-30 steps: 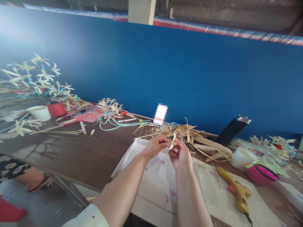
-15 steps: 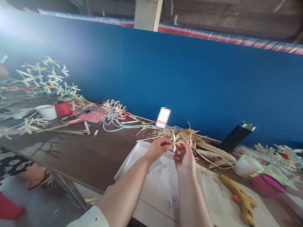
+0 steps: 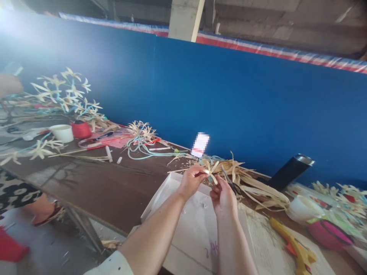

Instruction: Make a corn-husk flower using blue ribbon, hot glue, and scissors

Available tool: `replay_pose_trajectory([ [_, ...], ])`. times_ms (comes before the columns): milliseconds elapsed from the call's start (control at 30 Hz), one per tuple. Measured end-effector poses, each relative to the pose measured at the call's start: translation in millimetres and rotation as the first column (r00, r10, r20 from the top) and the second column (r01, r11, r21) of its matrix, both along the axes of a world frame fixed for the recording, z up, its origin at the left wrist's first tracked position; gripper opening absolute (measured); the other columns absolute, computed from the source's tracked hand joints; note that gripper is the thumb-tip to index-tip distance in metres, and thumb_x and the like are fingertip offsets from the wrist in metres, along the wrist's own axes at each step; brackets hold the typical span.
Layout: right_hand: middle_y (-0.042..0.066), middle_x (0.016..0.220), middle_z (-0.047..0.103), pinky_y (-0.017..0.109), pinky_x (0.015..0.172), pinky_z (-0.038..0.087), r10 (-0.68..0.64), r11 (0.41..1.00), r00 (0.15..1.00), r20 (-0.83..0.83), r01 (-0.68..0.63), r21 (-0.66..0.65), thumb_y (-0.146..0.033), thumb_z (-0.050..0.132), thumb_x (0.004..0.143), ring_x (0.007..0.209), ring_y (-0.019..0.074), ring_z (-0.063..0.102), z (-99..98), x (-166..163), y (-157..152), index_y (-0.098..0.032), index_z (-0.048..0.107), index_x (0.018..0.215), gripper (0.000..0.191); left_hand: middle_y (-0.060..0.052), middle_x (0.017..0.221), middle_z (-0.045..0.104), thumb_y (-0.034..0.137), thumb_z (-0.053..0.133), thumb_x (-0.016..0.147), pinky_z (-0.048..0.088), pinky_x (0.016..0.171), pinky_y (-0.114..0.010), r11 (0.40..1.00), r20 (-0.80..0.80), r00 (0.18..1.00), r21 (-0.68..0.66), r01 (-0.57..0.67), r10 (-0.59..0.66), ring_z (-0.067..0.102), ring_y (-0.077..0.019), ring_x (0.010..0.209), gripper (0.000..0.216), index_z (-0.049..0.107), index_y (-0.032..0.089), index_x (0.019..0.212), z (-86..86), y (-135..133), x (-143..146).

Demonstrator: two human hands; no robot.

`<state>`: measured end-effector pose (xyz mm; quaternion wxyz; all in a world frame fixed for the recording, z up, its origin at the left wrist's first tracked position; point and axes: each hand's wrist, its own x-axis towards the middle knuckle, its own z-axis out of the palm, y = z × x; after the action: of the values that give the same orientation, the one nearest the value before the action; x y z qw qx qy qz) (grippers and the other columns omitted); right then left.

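Observation:
My left hand (image 3: 191, 181) is closed, thumb and forefinger pinching a small pale flower (image 3: 211, 172) with narrow petals that look like dried husk. Curled at the flower's lower side, my right hand (image 3: 224, 194) has its fingertips on a petal and the stem end. The flower is held above the far end of a shallow white box (image 3: 186, 229). Just beyond my right hand lie dark-handled scissors (image 3: 234, 185), partly hidden by it. Dry tan husks (image 3: 243, 173) are heaped behind them.
At right are a yellow glue gun (image 3: 295, 244), a white cup (image 3: 304, 208), a pink pouch (image 3: 329, 233) and a tilted black flask (image 3: 292, 172). A phone (image 3: 200, 145) leans against the blue partition (image 3: 243, 95). Finished flower stems (image 3: 65, 91) stand at left, near another person's hand (image 3: 10, 84).
The flower has turned, so its spread petals now show more clearly. My right fingers have closed in on its lower petal. The whole view has shifted slightly.

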<state>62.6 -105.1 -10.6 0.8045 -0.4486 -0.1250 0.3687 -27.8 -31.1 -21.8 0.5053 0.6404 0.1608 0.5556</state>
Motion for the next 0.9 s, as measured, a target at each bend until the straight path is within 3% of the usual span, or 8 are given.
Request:
replay_pose_trajectory([
  [500, -0.006, 0.062, 0.051, 0.014, 0.033, 0.016, 0.023, 1.0, 0.998, 0.058, -0.023, 0.005, -0.026, 0.072, 0.055, 0.04, 0.0013, 0.031, -3.2, -1.3, 0.4, -0.017, 0.058, 0.07, 0.022, -0.003, 0.078, 0.062, 0.033, 0.069, 0.066, 0.045, 0.066, -0.024, 0.985, 0.015, 1.0, -0.175, 0.005, -0.002, 0.056, -0.0136, 0.072, 0.022, 0.066, 0.014, 0.077, -5.8, 0.9, 4.0],
  [900, -0.006, 0.061, 0.05, 0.013, 0.033, 0.017, 0.03, 0.999, 0.998, 0.06, -0.031, 0.028, -0.026, 0.073, 0.056, 0.041, 0.0008, 0.031, -5.7, -2.2, 1.5, -0.015, 0.062, 0.076, 0.025, -0.004, 0.079, 0.063, 0.028, 0.066, 0.071, 0.045, 0.071, -0.024, 0.997, -0.051, 0.997, -0.04, -0.062, 0.06, 0.058, -0.0151, 0.077, 0.015, 0.067, 0.014, 0.075, -3.9, -0.6, 0.2],
])
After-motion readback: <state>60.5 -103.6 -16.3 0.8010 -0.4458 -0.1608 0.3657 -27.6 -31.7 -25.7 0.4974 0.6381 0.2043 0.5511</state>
